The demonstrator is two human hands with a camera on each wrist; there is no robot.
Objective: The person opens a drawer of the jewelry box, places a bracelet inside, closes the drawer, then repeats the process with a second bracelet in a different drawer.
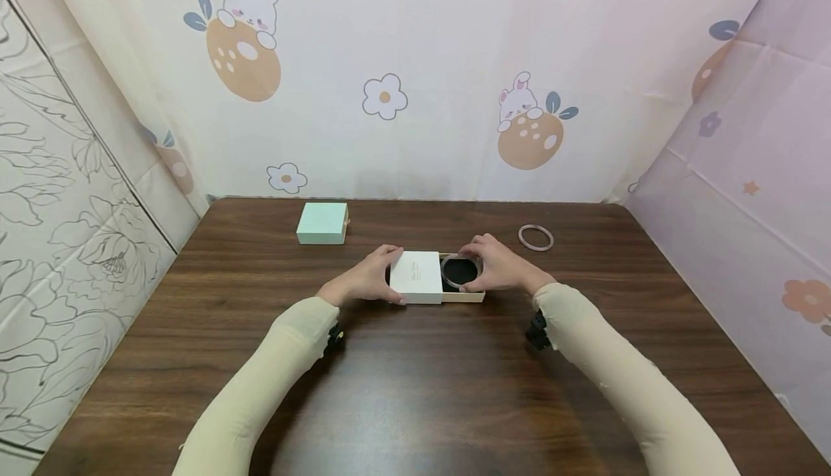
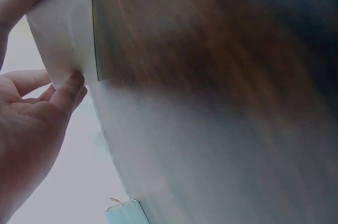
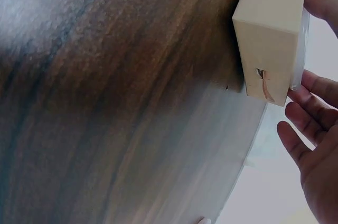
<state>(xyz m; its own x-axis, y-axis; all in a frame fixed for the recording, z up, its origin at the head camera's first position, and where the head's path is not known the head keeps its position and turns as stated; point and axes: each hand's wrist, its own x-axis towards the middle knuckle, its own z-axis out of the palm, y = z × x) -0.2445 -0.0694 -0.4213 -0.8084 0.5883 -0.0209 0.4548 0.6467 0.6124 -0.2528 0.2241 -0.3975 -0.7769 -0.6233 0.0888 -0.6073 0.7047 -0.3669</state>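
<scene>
On the tabletop lies a white slide-out jewellery box, its sleeve (image 1: 415, 278) on the left and its cream drawer (image 1: 464, 298) pulled partway out to the right. My left hand (image 1: 370, 275) grips the sleeve's left end, thumb on the near side and fingers on the far side. A pale, translucent bangle (image 3: 300, 57) sits at the top of the drawer, over a black lining. My right hand (image 1: 498, 267) holds this bangle between the thumb on the near side and the fingers on the far side. The drawer's end shows a small ribbon tab (image 3: 265, 84).
A second bangle (image 1: 536, 249) lies flat at the back right of the brown wooden table (image 1: 402, 397). A closed mint-green box (image 1: 322, 222) stands at the back left. A patterned curtain (image 1: 441, 151) hangs behind the table.
</scene>
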